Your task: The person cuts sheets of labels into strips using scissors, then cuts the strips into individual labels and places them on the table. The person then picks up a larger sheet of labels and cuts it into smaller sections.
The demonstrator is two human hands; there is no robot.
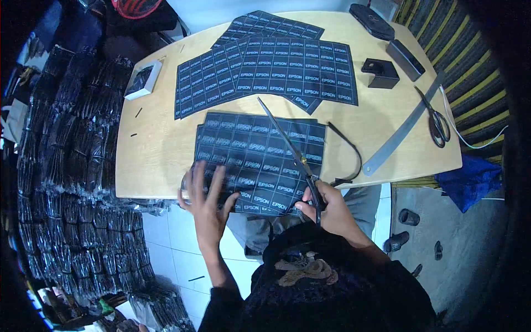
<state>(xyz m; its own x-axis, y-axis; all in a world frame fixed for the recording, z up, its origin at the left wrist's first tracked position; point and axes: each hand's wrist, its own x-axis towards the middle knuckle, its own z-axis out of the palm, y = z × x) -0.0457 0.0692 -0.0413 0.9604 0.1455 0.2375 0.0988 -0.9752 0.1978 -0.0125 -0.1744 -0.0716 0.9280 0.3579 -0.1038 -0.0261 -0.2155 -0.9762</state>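
Observation:
My right hand (333, 209) grips a pair of scissors (303, 160) by the dark handles. Their long blades point away from me and to the left, lying together over a stack of black sheets (232, 145) printed with a grid of white EPSON labels. On the left side of that stack is my left hand (203, 202), somewhat blurred, with its fingers spread over the near left corner. The stack's near edge overhangs the table edge. A narrow black strip (349, 145) curls just right of the sheets.
More EPSON sheets (298, 63) lie across the back of the wooden table (146, 149). At right are a long metal ruler (406, 127), a second pair of scissors (437, 123) and black box-like pieces (380, 74). Bundled dark strips (72, 138) are stacked at left.

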